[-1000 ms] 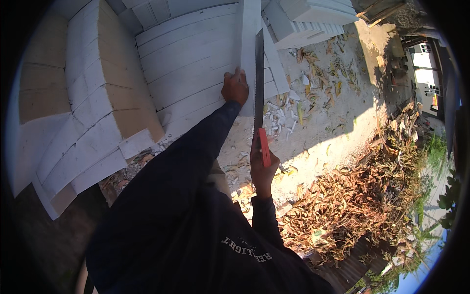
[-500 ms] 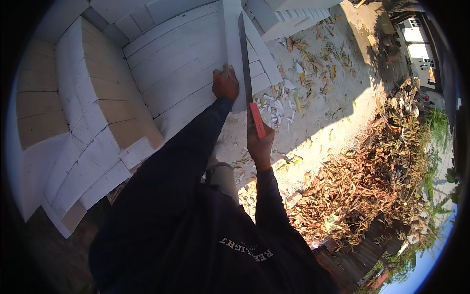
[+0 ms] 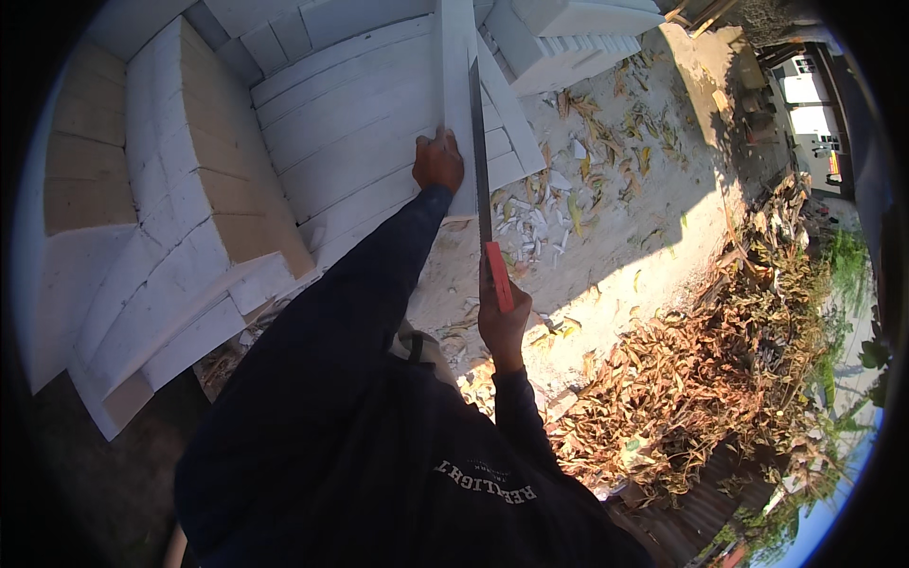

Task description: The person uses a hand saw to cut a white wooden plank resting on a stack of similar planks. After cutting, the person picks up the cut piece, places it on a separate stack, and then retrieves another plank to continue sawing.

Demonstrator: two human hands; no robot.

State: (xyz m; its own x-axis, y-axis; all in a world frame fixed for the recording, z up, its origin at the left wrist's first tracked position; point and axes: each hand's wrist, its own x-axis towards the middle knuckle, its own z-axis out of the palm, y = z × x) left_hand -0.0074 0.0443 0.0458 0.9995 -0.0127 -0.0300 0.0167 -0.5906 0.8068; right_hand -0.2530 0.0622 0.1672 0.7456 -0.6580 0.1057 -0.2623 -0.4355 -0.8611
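A long, narrow white block (image 3: 454,66) lies along the top of a layer of white blocks (image 3: 346,114). My left hand (image 3: 437,161) grips its near end with bent fingers. Just to the right, my right hand (image 3: 504,312) holds the red handle (image 3: 497,270) of a hand saw. The saw's long toothed blade (image 3: 479,142) runs upright in the picture along the long block's right side. Whether the teeth are in the block I cannot tell.
Stepped stacks of white blocks (image 3: 161,142) stand at the left, another stack (image 3: 582,52) at the top right. White offcuts (image 3: 530,232) and leaves lie on sandy ground. A heap of dry leaves (image 3: 663,379) fills the lower right, beside corrugated sheet; a white building (image 3: 810,123) is beyond.
My right hand first pushed the saw forward, away from me, then drew it back toward me over the last half second. My left hand stays on the block; the view shifts slightly.
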